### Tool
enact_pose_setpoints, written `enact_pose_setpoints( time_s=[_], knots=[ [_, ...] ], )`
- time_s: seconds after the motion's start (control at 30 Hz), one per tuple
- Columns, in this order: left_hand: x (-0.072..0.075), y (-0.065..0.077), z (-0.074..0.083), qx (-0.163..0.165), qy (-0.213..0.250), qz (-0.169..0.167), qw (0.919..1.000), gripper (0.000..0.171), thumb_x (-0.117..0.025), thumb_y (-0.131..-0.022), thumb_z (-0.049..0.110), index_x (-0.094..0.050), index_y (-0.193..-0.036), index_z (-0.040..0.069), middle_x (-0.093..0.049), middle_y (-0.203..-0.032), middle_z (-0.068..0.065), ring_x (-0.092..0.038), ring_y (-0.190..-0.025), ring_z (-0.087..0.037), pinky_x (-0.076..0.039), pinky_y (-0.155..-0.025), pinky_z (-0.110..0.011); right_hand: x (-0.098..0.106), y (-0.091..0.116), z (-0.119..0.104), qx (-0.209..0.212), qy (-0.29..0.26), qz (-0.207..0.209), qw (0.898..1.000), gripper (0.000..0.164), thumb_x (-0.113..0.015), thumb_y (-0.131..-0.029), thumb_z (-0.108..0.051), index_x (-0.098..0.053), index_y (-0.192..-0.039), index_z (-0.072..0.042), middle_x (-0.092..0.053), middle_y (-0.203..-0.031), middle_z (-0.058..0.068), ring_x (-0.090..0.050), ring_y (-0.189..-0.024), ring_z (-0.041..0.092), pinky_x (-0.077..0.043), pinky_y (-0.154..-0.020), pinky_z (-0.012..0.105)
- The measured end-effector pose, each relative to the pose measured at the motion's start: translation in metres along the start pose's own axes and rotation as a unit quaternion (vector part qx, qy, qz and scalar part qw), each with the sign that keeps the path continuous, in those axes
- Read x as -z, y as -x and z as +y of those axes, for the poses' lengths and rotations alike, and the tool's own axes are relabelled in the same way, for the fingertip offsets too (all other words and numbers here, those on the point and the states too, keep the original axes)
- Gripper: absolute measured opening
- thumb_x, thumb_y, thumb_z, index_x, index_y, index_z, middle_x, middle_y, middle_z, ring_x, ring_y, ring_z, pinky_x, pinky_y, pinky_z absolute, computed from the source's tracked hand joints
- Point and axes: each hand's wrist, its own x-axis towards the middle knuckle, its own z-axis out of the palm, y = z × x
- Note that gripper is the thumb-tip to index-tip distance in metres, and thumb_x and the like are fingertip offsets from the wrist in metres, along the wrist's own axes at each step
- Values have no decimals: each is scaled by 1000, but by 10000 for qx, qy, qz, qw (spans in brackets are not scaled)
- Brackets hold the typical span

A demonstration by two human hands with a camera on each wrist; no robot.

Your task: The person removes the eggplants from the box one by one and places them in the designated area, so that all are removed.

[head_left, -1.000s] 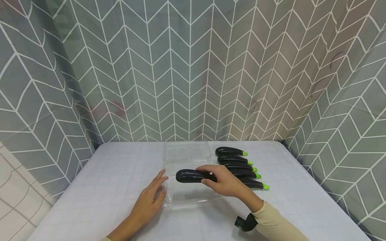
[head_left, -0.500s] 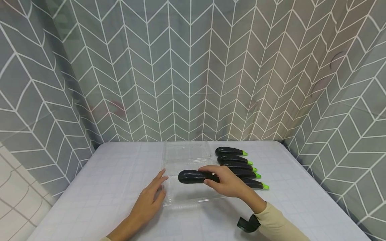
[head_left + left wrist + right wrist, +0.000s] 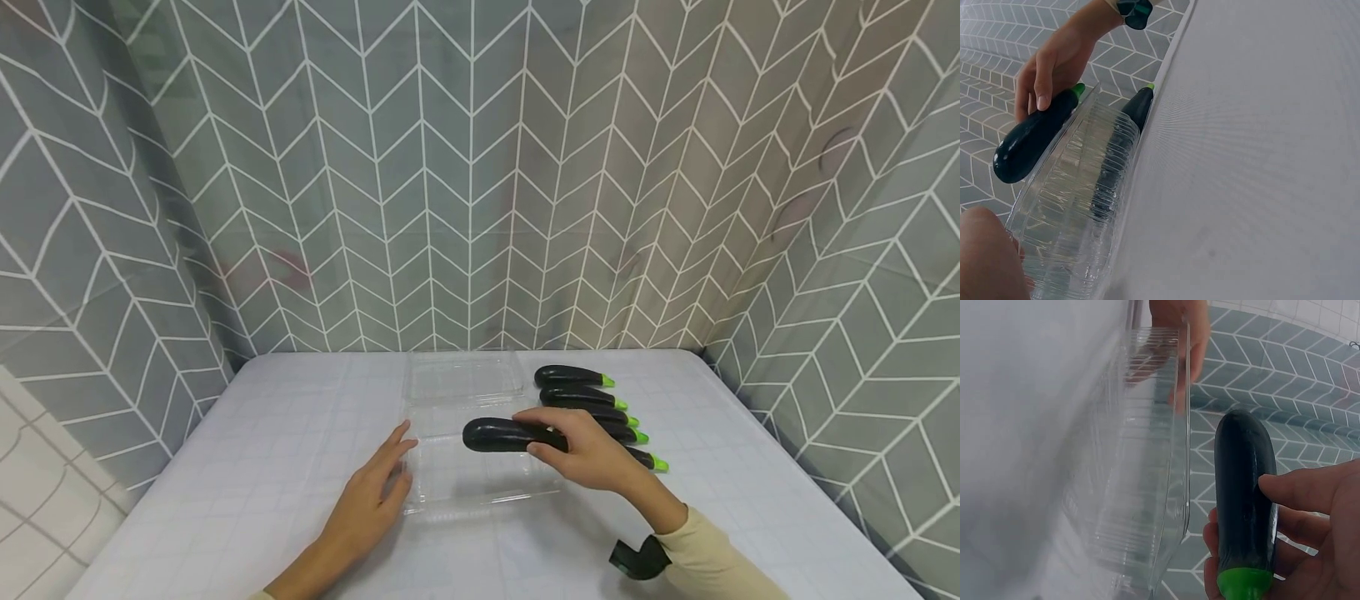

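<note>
My right hand (image 3: 588, 450) grips a dark, glossy eggplant (image 3: 498, 435) near its green stem end. In the right wrist view the thumb and fingers wrap the eggplant (image 3: 1244, 494) from both sides. It hangs over a clear plastic clamshell box (image 3: 480, 492), apart from the rim in the left wrist view (image 3: 1035, 140). The box's lid (image 3: 465, 377) lies folded back toward the far edge of the table. My left hand (image 3: 371, 496) rests at the box's left side, fingers spread and relaxed with the fingertips at the rim.
Several more eggplants (image 3: 573, 376) with green stems lie in a row on the white table (image 3: 300, 433), right of the box. A patterned grey curtain (image 3: 472, 167) rises behind and on both sides. A dark band (image 3: 639, 558) sits at the right wrist.
My right hand has drawn the eggplant a little to the right over the box, covering more of the row behind it. The left hand stays in place.
</note>
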Motion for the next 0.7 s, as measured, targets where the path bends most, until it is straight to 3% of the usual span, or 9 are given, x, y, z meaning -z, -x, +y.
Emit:
enact_pose_setpoints(
  time_s=[0.27,0.43,0.7],
  knots=[
    [-1,0,0,-75,30,105,9999,45,-64,-97,3,-61,-141,2,-39,-163,-2,-69,-114,-27,-54,-98,-52,7,9,3,-140,167,41,9998,38,-73,-96,-11,-69,-133,-8,-70,-129,2,-65,-116,18,-55,-96,43],
    [0,0,0,-131,28,151,9998,46,-65,-95,0,-61,-140,1,-41,-162,-5,-68,-114,-27,-55,-96,-51,11,14,4,-143,247,139,9995,39,-74,-94,-10,-69,-133,-8,-70,-130,3,-65,-116,20,-56,-94,42],
    [1,-1,0,-97,46,239,9997,47,-64,-93,-1,-62,-140,2,-39,-163,1,-66,-117,-23,-55,-96,-50,18,24,8,-234,371,335,9985,39,-74,-93,-7,-70,-132,-8,-69,-133,6,-65,-117,21,-56,-92,40]
  ],
)
